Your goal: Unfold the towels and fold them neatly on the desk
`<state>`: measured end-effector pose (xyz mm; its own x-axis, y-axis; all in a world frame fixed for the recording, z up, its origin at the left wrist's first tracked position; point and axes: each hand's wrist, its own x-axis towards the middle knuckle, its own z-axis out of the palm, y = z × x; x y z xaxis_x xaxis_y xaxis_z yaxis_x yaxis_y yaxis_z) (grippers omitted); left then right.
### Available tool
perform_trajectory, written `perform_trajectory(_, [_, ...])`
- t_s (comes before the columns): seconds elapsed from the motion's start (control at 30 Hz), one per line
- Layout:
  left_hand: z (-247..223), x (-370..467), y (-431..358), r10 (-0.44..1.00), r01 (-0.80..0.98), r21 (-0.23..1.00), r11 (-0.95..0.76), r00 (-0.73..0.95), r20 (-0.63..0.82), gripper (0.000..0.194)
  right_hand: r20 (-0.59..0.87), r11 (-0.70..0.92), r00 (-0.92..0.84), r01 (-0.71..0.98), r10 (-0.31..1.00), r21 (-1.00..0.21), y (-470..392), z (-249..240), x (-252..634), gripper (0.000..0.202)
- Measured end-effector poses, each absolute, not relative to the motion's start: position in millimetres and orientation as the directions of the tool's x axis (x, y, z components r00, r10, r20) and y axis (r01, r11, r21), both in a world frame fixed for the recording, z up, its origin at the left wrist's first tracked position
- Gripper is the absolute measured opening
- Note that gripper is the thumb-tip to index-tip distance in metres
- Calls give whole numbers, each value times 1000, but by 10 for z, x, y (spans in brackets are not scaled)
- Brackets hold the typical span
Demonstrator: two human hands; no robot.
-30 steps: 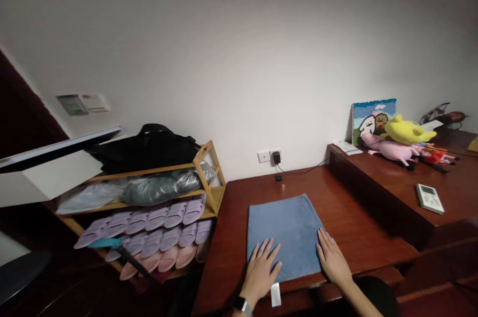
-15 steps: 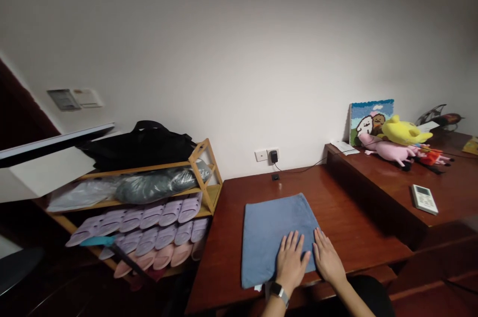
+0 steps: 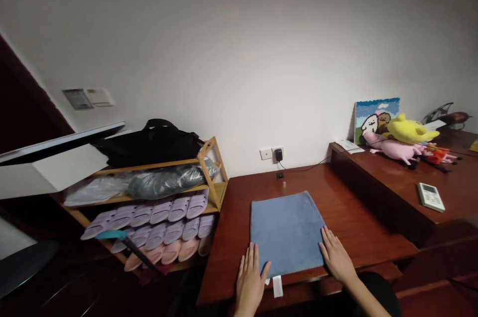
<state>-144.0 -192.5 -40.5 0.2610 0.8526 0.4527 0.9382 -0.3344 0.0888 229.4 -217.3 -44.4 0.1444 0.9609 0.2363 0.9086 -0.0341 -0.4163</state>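
Left hand: my fingers extended, gripping nothing, at lower-left edge of cloth.
Cloth: flat, lower centre of frame, between my hands; no clear long axis.
Right hand: laid flat, gripping nothing, at right edge.

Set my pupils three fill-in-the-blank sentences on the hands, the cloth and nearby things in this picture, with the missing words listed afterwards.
1. The person's ____ hand is the one nearer the light wooden slipper rack.
2. A small ____ tag sticks out past the near edge of the flat blue fabric square.
3. The white, rectangular handheld device with buttons lies to the ____ of the blue square.

Missing words: left; white; right.
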Motion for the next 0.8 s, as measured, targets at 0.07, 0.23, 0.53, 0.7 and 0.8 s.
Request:
perform_trajectory(0.07, [-431, -1485, -1896, 861, 930, 99, -355, 284, 422, 84, 243, 1, 109, 911, 964, -412, -2222, -463, 2363, 74])
perform_trajectory(0.23, [-376, -1619, -1887, 896, 918, 122, -377, 328, 300, 86, 197, 63, 12, 927, 980, -371, -2290, -379, 2505, 76])
perform_trajectory(0.53, [-280, -1860, -2036, 954, 931, 218, -293, 272, 124, 72, 186, 94, -32, 938, 982, -333, -2408, -329, 2616, 80])
perform_trajectory(0.7, [78, -1437, -1900, 940, 909, 306, -281, 197, 277, 61, 243, 126, -37, 924, 969, -361, -2307, -101, 2524, 86])
perform_trajectory(0.8, [397, -618, -1835, 886, 848, 316, -426, 320, 335, 59, 213, 127, -51, 924, 976, -362, -2190, -39, 2381, 86])
